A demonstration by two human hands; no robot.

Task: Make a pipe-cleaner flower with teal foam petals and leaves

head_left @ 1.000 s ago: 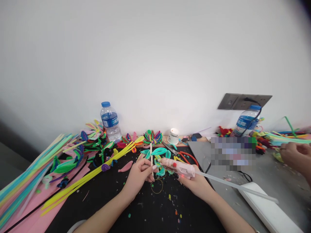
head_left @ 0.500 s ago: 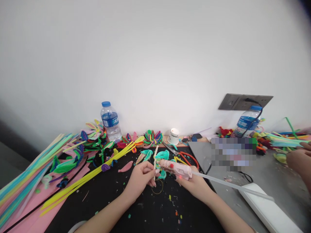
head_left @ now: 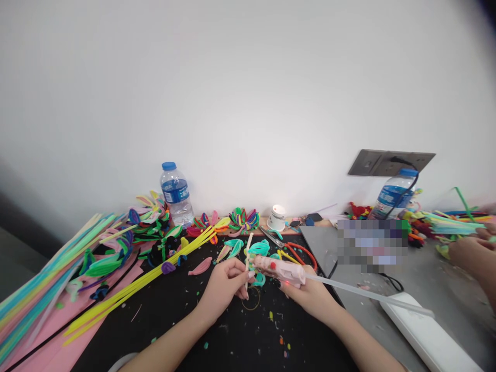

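Near the middle of the black mat, my left hand (head_left: pixel 228 281) pinches a thin cream twisted pipe-cleaner stem (head_left: pixel 248 248), held roughly upright. My right hand (head_left: pixel 306 294) is wrapped round a pink hot glue gun (head_left: pixel 284 271) with a small red light on it. Its nozzle points left and lies at or very close to the stem; whether they touch I cannot tell. A long clear glue stick (head_left: pixel 368 293) sticks out of the gun's back. Just behind the nozzle lie turquoise pipe-cleaner petals (head_left: pixel 259 248), partly hidden by the gun.
Orange-handled scissors (head_left: pixel 300 256) and a white cup (head_left: pixel 276 218) stand beyond my hands. Yellow pipe cleaners (head_left: pixel 155 276) and a water bottle (head_left: pixel 176 194) are on the left. At right are a laptop (head_left: pixel 320 248), a white box-like object (head_left: pixel 426 330) and another person's hand (head_left: pixel 467 253).
My hands, the stem and the glue gun have hardly moved; the glue stick's end has shifted slightly. The other person's hands at the right have moved.
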